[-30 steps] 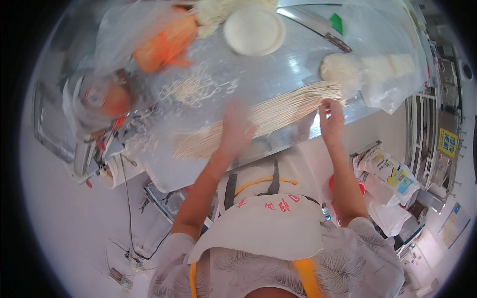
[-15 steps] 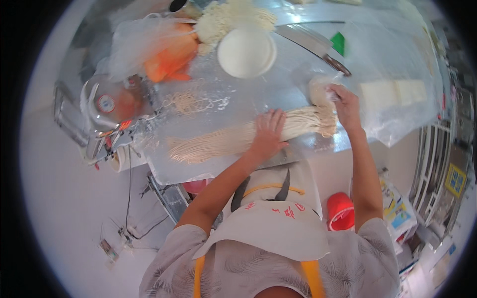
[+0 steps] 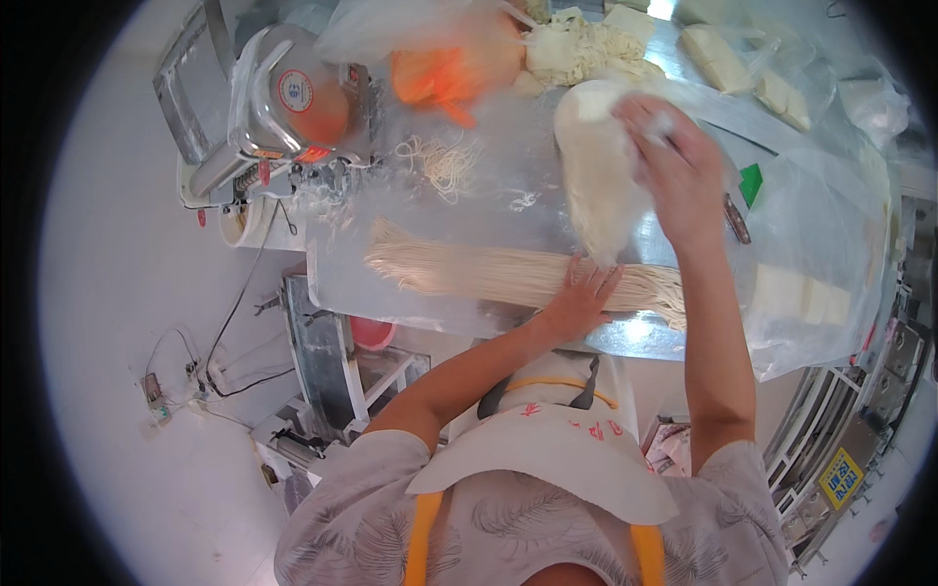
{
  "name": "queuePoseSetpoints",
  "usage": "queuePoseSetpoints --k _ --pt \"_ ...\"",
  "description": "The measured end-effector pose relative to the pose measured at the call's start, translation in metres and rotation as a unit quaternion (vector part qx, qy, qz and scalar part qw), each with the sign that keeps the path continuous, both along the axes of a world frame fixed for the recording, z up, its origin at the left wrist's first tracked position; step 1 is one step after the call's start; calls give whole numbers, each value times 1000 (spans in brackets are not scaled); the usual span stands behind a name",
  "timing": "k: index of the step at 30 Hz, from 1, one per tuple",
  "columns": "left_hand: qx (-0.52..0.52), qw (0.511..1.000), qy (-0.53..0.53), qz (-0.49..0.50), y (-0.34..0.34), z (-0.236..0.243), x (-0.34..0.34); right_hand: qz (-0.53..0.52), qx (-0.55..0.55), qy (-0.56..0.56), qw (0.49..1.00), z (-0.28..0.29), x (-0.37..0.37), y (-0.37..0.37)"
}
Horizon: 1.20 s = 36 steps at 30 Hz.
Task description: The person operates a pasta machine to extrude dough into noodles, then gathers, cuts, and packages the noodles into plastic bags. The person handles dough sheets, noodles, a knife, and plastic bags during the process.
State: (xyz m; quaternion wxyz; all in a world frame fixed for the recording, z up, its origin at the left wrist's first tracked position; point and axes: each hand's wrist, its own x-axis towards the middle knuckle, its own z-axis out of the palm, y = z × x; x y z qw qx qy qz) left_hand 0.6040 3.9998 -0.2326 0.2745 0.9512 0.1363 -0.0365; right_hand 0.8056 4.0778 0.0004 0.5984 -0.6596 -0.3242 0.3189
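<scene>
A long bundle of pale fresh noodles (image 3: 469, 272) lies across the front of the metal table. My left hand (image 3: 583, 295) rests flat on it, right of its middle, fingers spread. Farther back my right hand (image 3: 674, 161) is raised and closed on a pale, thin bag (image 3: 604, 200), whose smeared shape hangs toward the noodles beside my left fingers. Behind the bag, a white round dish (image 3: 581, 98) is partly covered. A small tangle of loose noodles (image 3: 445, 164) lies on the table to the left.
A metal noodle machine (image 3: 293, 98) stands at the far left. Behind are an orange bag (image 3: 445, 78) and a noodle heap (image 3: 586, 49). A knife handle (image 3: 737, 219) and green scraper (image 3: 750, 184) lie right. White blocks (image 3: 801, 296) sit under plastic at the right.
My right hand has moved away from the noodles' right end, back toward the dish, swinging the pale bag. My left hand stays on the bundle, shifted toward its right end. The view has shifted.
</scene>
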Motion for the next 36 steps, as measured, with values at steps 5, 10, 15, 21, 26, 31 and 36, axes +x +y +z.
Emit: queuePoseSetpoints --k 5,10,15,21,26,31,36 --pt "21 999 -9 30 23 15 -21 41 -51 -104 992 -76 -17 117" --pt "83 996 -45 5 24 -20 -28 64 -58 -235 968 -130 -39 129" --pt "7 999 -4 38 35 -4 -48 44 -105 -318 941 -175 -55 -29" --pt "15 996 91 5 93 12 -96 169 -250 -479 825 -205 -55 -181" --pt "129 991 27 -17 95 -8 -96 189 -223 -542 788 -231 -29 -212" --pt "137 990 28 -25 87 -14 -76 199 -179 -566 779 -250 3 -234" --pt "138 990 -15 -20 69 -28 -66 215 -189 -558 779 -243 30 -245"
